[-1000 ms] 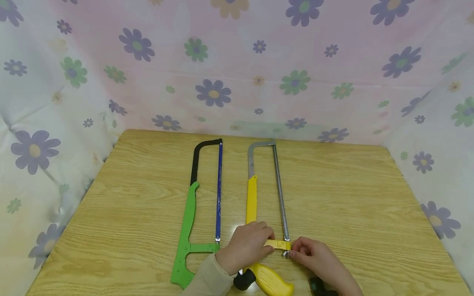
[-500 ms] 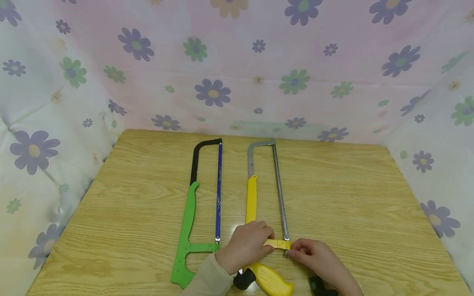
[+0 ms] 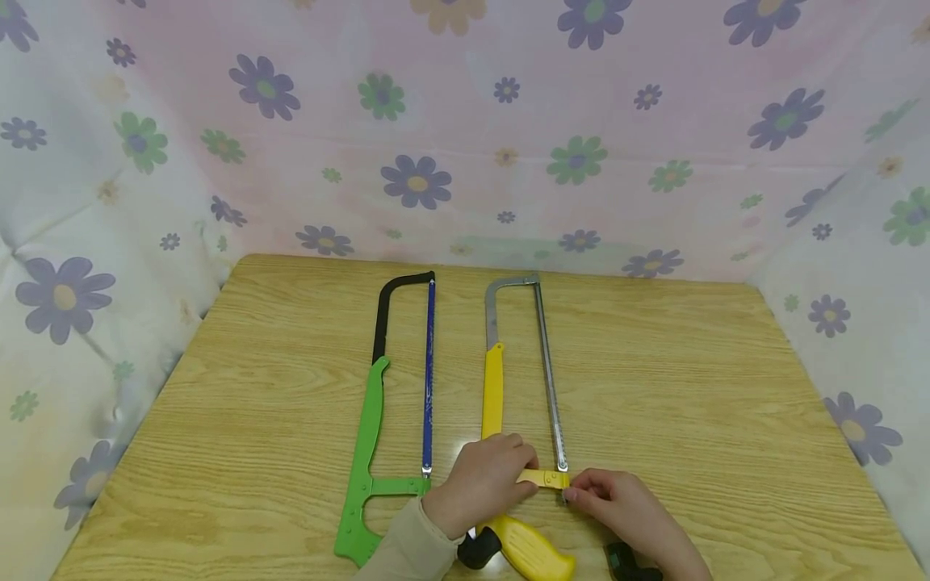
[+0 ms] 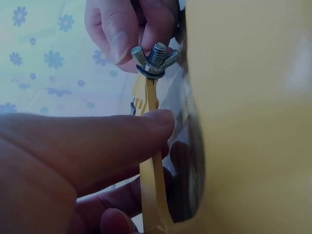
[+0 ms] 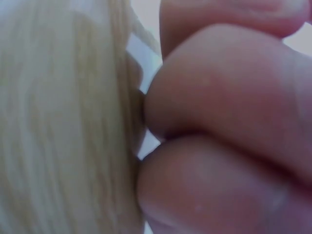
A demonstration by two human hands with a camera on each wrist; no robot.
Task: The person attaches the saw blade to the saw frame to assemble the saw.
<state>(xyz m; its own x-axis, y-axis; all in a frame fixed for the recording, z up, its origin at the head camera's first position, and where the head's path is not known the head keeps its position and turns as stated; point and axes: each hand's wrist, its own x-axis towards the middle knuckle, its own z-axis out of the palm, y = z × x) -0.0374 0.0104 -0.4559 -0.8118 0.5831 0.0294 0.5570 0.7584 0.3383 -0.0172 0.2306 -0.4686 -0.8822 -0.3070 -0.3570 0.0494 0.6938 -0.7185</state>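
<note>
A yellow hacksaw lies on the table with its blade to the right of its frame. My left hand grips the saw's yellow crosspiece, the thumb on its near side in the left wrist view. At the crosspiece's right end sits a metal wing nut on a threaded bolt. My right hand has its thumb and curled fingers at this nut, pinching it. In the right wrist view the curled fingers are close to the wood surface, and the nut is hidden.
Left of the yellow saw lies a green hacksaw with a blue blade, its lower end partly covered by my left sleeve. Flowered cloth encloses the wooden table at the back and sides.
The wing nut has turned a little under my right fingers, which have shifted slightly. My left hand keeps its grip, and both saws lie where they were.
</note>
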